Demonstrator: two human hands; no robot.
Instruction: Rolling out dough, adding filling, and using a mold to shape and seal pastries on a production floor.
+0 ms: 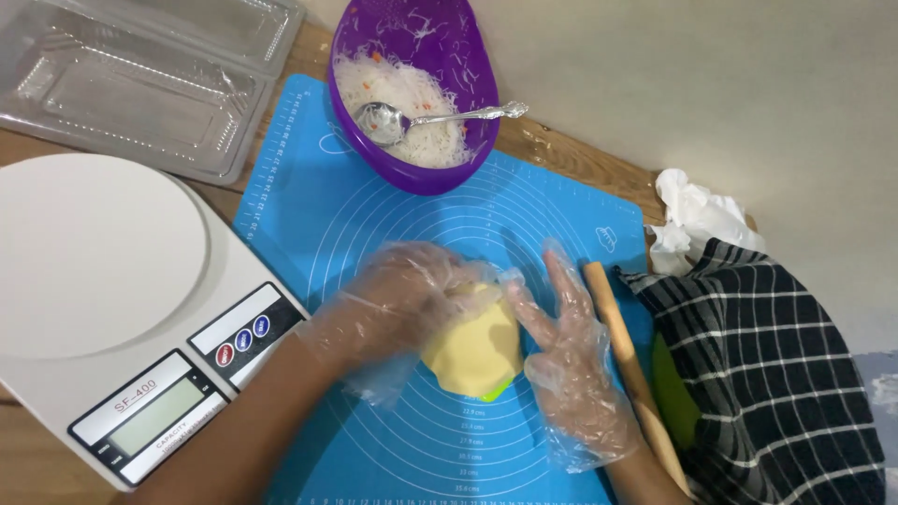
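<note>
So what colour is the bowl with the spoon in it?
The bowl is purple; the spoon is silvery metal. It shows best in the head view, the only one.
</note>
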